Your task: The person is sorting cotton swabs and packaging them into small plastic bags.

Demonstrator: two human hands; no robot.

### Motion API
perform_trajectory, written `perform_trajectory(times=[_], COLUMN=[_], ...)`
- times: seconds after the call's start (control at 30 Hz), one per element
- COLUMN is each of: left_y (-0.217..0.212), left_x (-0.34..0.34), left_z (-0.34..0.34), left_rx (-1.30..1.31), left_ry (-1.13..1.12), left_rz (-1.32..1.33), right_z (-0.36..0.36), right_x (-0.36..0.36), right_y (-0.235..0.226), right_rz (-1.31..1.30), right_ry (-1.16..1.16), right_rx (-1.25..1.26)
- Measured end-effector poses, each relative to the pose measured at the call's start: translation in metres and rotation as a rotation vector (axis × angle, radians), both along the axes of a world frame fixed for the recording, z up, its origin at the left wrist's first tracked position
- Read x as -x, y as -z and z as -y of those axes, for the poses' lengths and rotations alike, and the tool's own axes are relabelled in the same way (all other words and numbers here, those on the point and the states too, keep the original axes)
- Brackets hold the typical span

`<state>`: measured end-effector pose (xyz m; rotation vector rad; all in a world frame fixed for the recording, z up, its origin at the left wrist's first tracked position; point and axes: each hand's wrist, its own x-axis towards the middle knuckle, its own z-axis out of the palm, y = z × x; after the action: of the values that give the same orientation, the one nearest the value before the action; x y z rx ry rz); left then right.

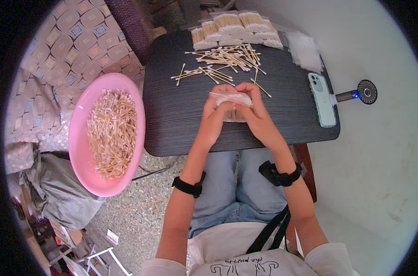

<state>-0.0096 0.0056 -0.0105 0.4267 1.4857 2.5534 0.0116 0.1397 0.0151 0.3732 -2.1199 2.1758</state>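
Note:
Near the middle of the dark table, both my hands grip one clear zip bag (234,115) packed with cotton swabs. My left hand (214,115) is closed round its left side, and my right hand (258,118) round its right side. The bag's pink-edged top (232,97) lies between my fingers and thumbs, with white swab tips showing through it. I cannot tell whether the seal is fastened. Just beyond my hands, loose cotton swabs (229,57) lie scattered, and a single swab (262,89) rests close to my right fingers.
At the table's (172,124) far edge, filled swab bags (239,28) are stacked. Flat clear bags (304,50) lie at the far right, beyond a pale green phone (323,101) and a small fan (367,92). A pink basin (75,138) of swabs stands to the left.

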Motion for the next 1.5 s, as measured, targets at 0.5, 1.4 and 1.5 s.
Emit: perform_trajectory(times=[0.5,1.4,1.5], left_y=[-0.004,0.003,0.003], left_x=[0.003,0.005,0.006], left_z=[-0.007,-0.002,-0.007], left_rx=[-0.105,0.071,0.054], left_ry=[-0.201,-0.044,-0.024], left_rz=[0.097,-0.022,-0.031], right_z=[-0.012,-0.061,-0.079], right_x=[-0.016,0.216,0.221], right_y=[-0.027,-0.061,-0.05], right_rz=[0.271,-0.02,-0.708], right_ry=[0.033,0.346,0.474], right_rx=[-0.16,-0.682,-0.996])
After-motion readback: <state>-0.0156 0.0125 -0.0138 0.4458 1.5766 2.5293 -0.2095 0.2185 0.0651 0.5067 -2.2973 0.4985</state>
